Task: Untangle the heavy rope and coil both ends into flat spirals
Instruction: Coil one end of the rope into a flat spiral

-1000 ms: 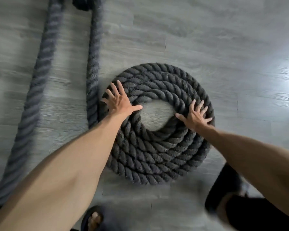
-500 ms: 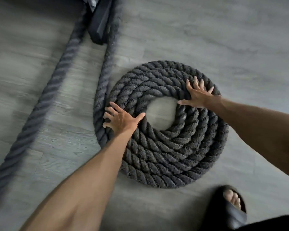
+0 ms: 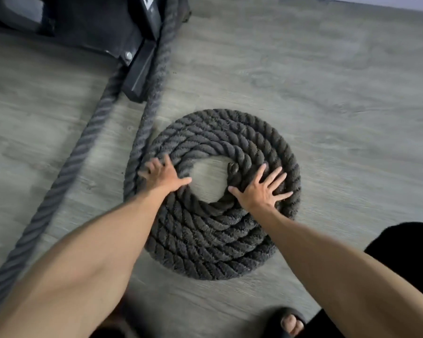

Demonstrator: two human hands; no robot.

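Now, the coil [image 3: 213, 242] lies flat on the floor [image 3: 327, 106] just ahead of your feet, with a bare hole at its centre and the inner end [image 3: 233, 167] at that hole's right side. Your left hand [image 3: 160, 176] presses palm-down on the coil's left rim, thumb spread toward the hole. Your right hand [image 3: 261, 191] lies flat on the right side with its fingers splayed. Neither grips anything.

Keep both palms flat and bear down as you turn, so no turn rides over its neighbour. Likely the hole wants closing, so nudge the inner end inward.

The feed rope [image 3: 152, 113] touches the coil's left rim and runs to a black frame [image 3: 142, 69] at the floor's far left; feed its slack evenly. The floor is smooth grey plank, so the coil should slide. A sandal [image 3: 288, 320] stands at the near edge, and a pale wall [image 3: 388, 2] shows far right.
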